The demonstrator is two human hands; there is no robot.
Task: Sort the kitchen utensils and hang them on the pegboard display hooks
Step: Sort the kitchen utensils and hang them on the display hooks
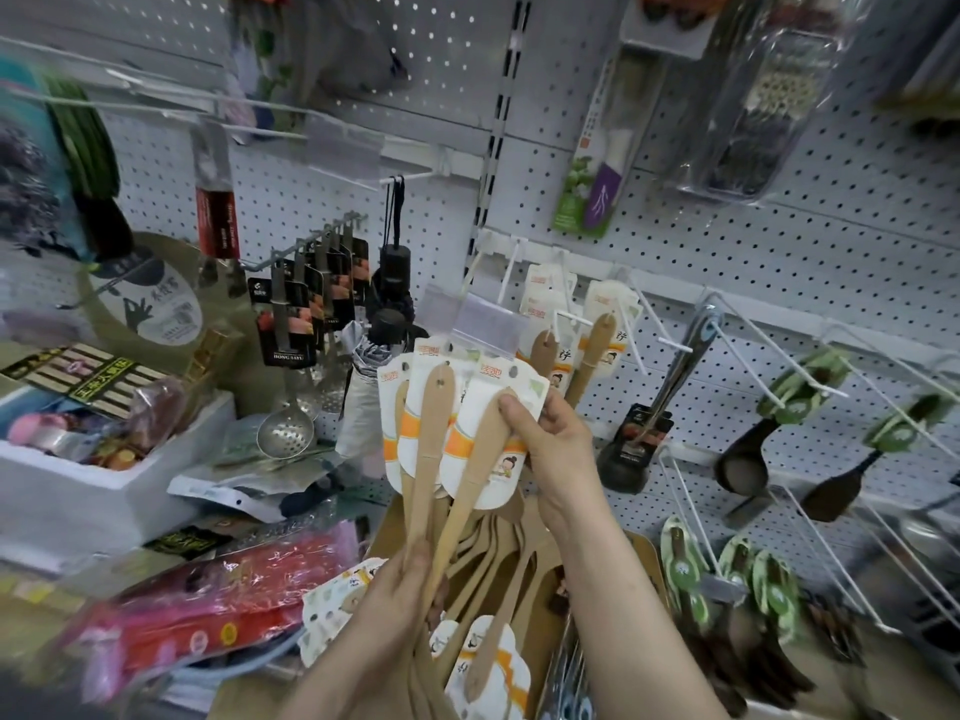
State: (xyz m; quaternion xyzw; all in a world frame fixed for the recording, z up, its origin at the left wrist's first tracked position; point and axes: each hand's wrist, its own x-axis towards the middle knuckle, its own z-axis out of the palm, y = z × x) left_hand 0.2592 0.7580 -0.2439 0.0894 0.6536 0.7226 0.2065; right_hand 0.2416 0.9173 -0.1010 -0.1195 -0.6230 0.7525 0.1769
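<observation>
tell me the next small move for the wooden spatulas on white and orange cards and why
Probably raise the right hand, pinching the front wooden spatula's white and orange card, toward the white hook where matching spatulas hang; the left hand grips the other handles.

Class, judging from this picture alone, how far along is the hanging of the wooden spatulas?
Done: two carded spatulas hang on the pegboard hooks. In hand: the left hand grips the handles of a bunch of spatulas while the right hand pinches the front card at its top. Left: that bunch is not on a hook yet, and more spatulas lie in the cardboard box below.
</observation>
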